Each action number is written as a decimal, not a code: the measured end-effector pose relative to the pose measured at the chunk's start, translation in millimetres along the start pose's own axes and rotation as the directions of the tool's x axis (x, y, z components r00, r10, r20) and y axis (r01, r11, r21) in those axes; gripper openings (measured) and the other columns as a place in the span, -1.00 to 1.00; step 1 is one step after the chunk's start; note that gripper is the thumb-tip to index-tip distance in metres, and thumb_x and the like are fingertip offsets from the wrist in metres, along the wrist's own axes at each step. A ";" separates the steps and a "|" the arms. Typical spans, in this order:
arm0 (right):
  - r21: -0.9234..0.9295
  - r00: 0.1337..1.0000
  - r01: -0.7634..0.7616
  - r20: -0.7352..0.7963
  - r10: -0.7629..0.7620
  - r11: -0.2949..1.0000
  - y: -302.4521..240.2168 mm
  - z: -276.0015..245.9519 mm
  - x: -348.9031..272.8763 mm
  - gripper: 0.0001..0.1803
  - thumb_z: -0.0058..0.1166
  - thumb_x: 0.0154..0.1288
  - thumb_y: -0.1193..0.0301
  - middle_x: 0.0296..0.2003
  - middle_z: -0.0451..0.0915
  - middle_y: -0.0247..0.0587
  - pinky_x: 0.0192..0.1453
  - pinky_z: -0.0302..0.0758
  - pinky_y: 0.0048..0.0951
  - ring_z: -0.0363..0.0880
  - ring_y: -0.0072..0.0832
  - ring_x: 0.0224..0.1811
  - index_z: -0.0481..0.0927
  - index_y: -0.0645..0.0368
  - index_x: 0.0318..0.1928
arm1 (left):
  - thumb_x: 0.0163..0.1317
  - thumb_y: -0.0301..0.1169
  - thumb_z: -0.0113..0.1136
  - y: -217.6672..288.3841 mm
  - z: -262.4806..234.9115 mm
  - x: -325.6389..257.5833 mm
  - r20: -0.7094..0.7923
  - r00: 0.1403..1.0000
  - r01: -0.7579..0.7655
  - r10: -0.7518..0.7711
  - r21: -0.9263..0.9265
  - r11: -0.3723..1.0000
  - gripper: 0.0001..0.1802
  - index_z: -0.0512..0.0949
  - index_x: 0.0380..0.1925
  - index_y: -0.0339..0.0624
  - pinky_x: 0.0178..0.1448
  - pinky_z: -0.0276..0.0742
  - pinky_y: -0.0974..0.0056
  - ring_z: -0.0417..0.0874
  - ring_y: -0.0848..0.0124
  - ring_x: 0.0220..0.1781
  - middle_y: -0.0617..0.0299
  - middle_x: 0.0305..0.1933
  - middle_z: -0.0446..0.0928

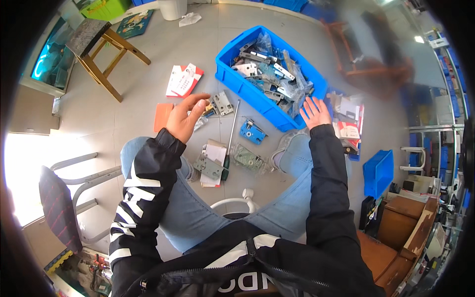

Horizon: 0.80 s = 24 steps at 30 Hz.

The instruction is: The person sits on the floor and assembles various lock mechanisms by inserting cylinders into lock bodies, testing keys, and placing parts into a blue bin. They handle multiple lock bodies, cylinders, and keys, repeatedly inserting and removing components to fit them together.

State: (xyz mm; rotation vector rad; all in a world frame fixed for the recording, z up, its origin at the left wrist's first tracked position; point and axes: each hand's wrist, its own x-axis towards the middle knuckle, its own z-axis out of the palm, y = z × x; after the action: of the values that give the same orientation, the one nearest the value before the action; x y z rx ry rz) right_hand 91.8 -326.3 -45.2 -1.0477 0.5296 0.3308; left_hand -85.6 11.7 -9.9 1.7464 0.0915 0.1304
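My left hand hovers over the floor with thumb and fingers apart, nothing visible in it. Right beside its fingers lie a silver lock body and some small brass-coloured parts, partly hidden by the hand. My right hand is spread at the near right corner of a blue plastic bin; whether it touches the rim I cannot tell. Metal lock parts and clear plastic bags fill the bin. Between my feet are a blue lock case, a long screwdriver, a grey lock body and a bagged one.
A red-and-white box lies beyond my left hand, near a wooden stool. More boxes sit right of the bin. A small blue bin and wooden furniture stand at right, a metal-framed chair at left.
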 end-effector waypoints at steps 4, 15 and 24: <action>-0.160 0.995 0.023 0.105 -0.006 0.987 15.9 15.5 15.7 -0.62 -0.06 0.23 0.24 0.00 0.41 -0.22 0.09 0.31 -0.20 0.36 -0.41 -0.01 0.30 0.09 0.02 | 0.28 -0.24 -0.08 19.2 0.6 5.0 0.018 0.999 0.030 -0.029 -0.061 0.998 -0.64 0.41 -0.05 -0.27 0.02 0.35 0.39 0.49 0.46 -0.09 0.13 -0.18 0.52; -0.684 0.985 0.159 0.066 -0.157 0.712 81.5 39.8 165.9 -0.60 0.09 0.06 0.37 -0.15 0.53 -0.27 -0.12 0.40 -0.30 0.47 -0.49 -0.17 0.47 0.16 -0.04 | 0.17 -0.40 -0.02 37.2 -12.4 33.3 -0.026 0.987 0.159 -0.157 0.089 0.983 -0.67 0.41 -0.08 -0.32 0.11 0.27 0.29 0.47 0.36 -0.05 0.10 -0.15 0.50; -0.869 0.811 0.427 0.491 -0.319 -0.252 134.6 68.0 297.6 -0.55 0.01 0.11 0.35 0.00 0.42 -0.07 0.05 0.34 -0.19 0.36 -0.17 0.03 0.39 0.12 0.06 | 0.01 -0.35 0.05 22.0 -38.0 50.7 0.022 0.932 0.307 -0.361 0.480 0.822 -0.62 0.44 -0.16 -0.32 0.30 -0.09 -0.10 0.50 0.12 -0.09 0.03 -0.20 0.50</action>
State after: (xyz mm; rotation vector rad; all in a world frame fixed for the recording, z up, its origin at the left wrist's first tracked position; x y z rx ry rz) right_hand 288.4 -200.3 -283.6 -2.7108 -0.3976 0.1237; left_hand -41.0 51.6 20.2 2.1899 0.3742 -0.2735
